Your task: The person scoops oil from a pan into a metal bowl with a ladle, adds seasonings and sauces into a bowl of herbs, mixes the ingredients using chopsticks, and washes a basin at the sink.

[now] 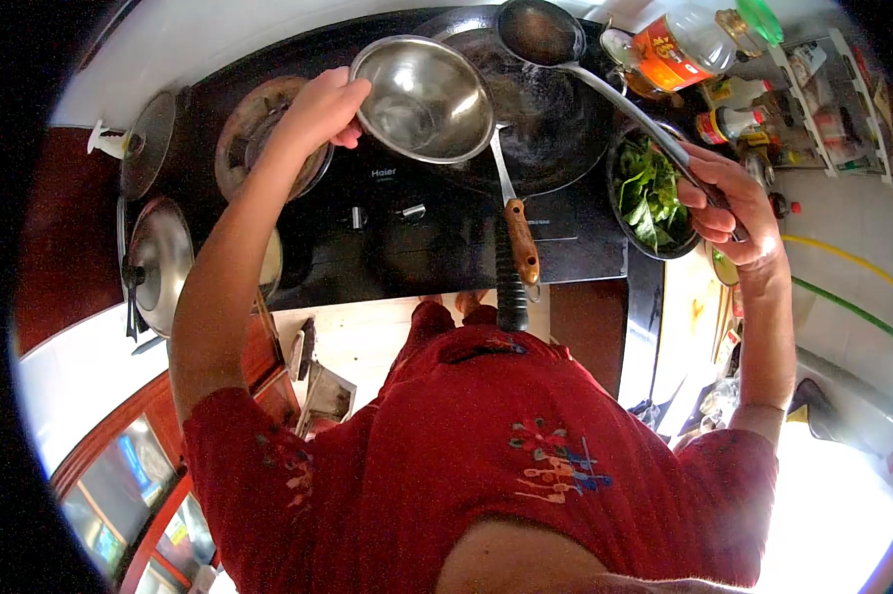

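My left hand [326, 111] grips the rim of a shiny metal bowl [425, 99], which is tilted over the left part of a dark wok [565, 129]. Only a thin wet-looking film shows inside the bowl. In my right hand [732, 203] is the long handle of a ladle [541, 32], its round scoop raised over the far edge of the wok. A spatula with a wooden handle [521, 243] rests in the wok, its handle pointing toward me. The wok's black ribbed handle [511, 282] sticks out beside it.
Green leaves [652, 188] fill a dark bowl at the right. An oil bottle [669, 49] and several condiment bottles [734, 121] stand behind it. On the left are another pot [237, 139] and metal lids [161, 259]. The black stove [397, 238] spans the front.
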A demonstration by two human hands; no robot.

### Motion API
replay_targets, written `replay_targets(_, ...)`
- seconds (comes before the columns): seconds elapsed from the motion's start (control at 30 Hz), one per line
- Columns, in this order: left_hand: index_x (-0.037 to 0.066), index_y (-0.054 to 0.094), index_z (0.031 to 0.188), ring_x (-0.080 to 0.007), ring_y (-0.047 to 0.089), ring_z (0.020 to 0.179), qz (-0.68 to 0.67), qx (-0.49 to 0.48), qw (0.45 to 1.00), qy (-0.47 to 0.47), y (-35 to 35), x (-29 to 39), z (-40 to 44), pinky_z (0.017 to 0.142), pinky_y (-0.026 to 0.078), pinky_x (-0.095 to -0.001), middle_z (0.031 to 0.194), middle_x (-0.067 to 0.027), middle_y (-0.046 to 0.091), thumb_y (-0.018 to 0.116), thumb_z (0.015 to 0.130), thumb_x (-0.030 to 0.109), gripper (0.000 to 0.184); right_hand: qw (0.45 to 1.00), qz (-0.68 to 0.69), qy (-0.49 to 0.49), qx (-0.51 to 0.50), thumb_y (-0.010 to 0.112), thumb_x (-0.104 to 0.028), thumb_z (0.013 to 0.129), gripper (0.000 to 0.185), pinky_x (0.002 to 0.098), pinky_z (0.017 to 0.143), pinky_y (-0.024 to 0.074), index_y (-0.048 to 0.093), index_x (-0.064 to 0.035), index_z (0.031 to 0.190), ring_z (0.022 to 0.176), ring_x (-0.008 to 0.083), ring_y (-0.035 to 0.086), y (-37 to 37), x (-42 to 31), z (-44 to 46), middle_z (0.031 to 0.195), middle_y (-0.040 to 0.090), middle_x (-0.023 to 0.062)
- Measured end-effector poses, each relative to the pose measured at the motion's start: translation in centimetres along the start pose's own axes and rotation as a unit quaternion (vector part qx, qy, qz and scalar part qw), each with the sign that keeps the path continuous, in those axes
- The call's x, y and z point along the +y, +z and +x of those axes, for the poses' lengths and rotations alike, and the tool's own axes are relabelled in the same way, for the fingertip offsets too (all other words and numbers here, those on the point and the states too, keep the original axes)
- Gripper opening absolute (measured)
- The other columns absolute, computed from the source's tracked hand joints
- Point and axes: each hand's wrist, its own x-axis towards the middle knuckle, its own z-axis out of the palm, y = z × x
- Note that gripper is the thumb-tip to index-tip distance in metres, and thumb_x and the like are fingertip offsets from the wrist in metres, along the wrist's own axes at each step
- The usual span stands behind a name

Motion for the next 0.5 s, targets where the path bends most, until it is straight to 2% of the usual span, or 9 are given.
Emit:
replay_targets(0.1, -0.007, 0.054, 0.085, -0.0178, 0.058, 0.045, 0.015, 0.026, 1.000, -0.001, 1.2, 1.2, 1.3, 0.042, 0.049, -0.0268, 0.063, -0.0129, 0.059, 0.040, 0.083, 0.025, 0.035, 1.000, -0.015, 0.007, -0.010, 0.043, -0.018, 0.092, 0.022, 0.0135, 0.028, 0.0293, 0.045, -0.0026, 0.108, 0.036, 0.0004, 0.036, 0.5, -0.2, -1.0, 0.064, 0.048, 0.0009)
replay_targets(0.17, -0.007, 0.055, 0.082, -0.0178, 0.058, 0.047, 0.005, 0.003, 1.000, 0.006, 1.7, 1.4, 2.2, 0.042, 0.049, -0.0279, 0.064, -0.0136, 0.059, 0.041, 0.082, 0.024, 0.034, 1.000, -0.019, 0.015, -0.007, 0.043, -0.019, 0.092, 0.025, 0.0139, 0.029, 0.0295, 0.045, -0.0019, 0.111, 0.036, 0.0007, 0.036, 0.7, 0.1, -1.4, 0.064, 0.049, 0.0017)
replay_targets(0.2, -0.007, 0.055, 0.082, -0.0177, 0.058, 0.048, -0.004, 0.009, 1.000, 0.006, 2.2, 1.8, 2.2, 0.042, 0.048, -0.0282, 0.063, -0.0135, 0.059, 0.041, 0.081, 0.024, 0.033, 1.000, -0.001, 0.018, -0.007, 0.043, -0.019, 0.092, 0.032, 0.0148, 0.029, 0.0298, 0.043, -0.0009, 0.119, 0.036, 0.0015, 0.037, 0.6, 0.4, -1.5, 0.064, 0.050, 0.0028)
replay_targets(0.3, -0.006, 0.055, 0.084, -0.0174, 0.057, 0.049, 0.007, 0.003, 1.000, 0.006, 2.7, 2.0, 2.9, 0.042, 0.047, -0.0286, 0.064, -0.0125, 0.058, 0.043, 0.081, 0.024, 0.033, 0.999, -0.022, 0.040, -0.004, 0.043, -0.019, 0.092, 0.038, 0.0158, 0.029, 0.0298, 0.040, -0.0008, 0.126, 0.036, 0.0025, 0.037, 1.1, 1.1, -1.3, 0.064, 0.051, 0.0030)
replay_targets(0.43, -0.004, 0.053, 0.092, -0.0178, 0.058, 0.052, 0.031, -0.011, 0.999, 0.012, 2.8, 0.8, 3.8, 0.043, 0.047, -0.0287, 0.069, -0.0115, 0.058, 0.044, 0.081, 0.024, 0.031, 0.992, -0.126, 0.009, 0.003, 0.046, -0.019, 0.091, 0.042, 0.0169, 0.034, 0.0306, 0.040, -0.0014, 0.128, 0.038, 0.0050, 0.039, 1.8, 2.0, -1.4, 0.063, 0.052, 0.0034)
replay_targets(0.5, -0.003, 0.051, 0.096, -0.0175, 0.057, 0.054, 0.036, 0.018, 0.999, 0.009, 3.0, 1.1, 3.3, 0.044, 0.047, -0.0287, 0.071, -0.0111, 0.057, 0.044, 0.082, 0.023, 0.030, 0.980, -0.194, -0.004, 0.034, 0.047, -0.018, 0.090, 0.043, 0.0175, 0.037, 0.0317, 0.040, -0.0022, 0.130, 0.039, 0.0053, 0.041, 2.2, 2.1, -1.6, 0.062, 0.053, 0.0026)
